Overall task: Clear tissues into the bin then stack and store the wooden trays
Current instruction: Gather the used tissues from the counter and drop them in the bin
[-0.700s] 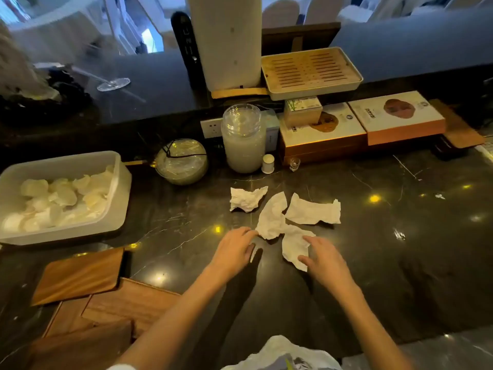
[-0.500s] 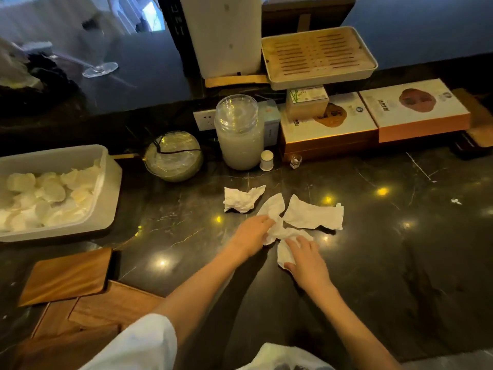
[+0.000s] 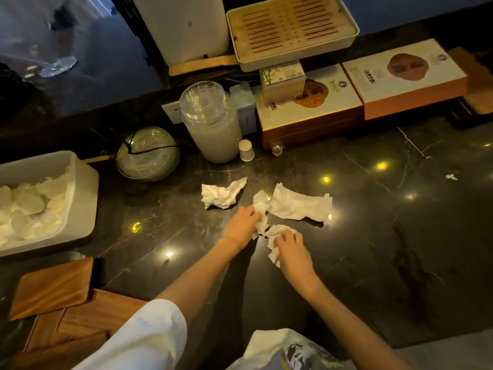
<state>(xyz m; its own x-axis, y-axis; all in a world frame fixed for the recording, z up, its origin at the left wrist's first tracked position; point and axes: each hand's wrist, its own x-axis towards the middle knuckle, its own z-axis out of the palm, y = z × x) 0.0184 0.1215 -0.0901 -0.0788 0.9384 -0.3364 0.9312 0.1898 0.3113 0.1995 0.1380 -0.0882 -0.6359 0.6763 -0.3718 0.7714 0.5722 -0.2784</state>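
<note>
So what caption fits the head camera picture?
Both hands, left and right, scrunch tissues on a dark counter.

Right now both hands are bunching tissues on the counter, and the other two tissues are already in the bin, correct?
Not quite. Per the head view, both the left hand and right hand are bunching tissues, but the other two tissues still lie on the counter.

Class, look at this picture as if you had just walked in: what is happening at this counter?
A person is gathering used tissues off a dark marble counter. The left hand is scrunching one tissue, and the right hand is bunching another. Two more crumpled tissues lie untouched, one to the left and one to the right. The wooden trays sit unstacked at the lower left. Nothing has gone into a bin yet.
</note>
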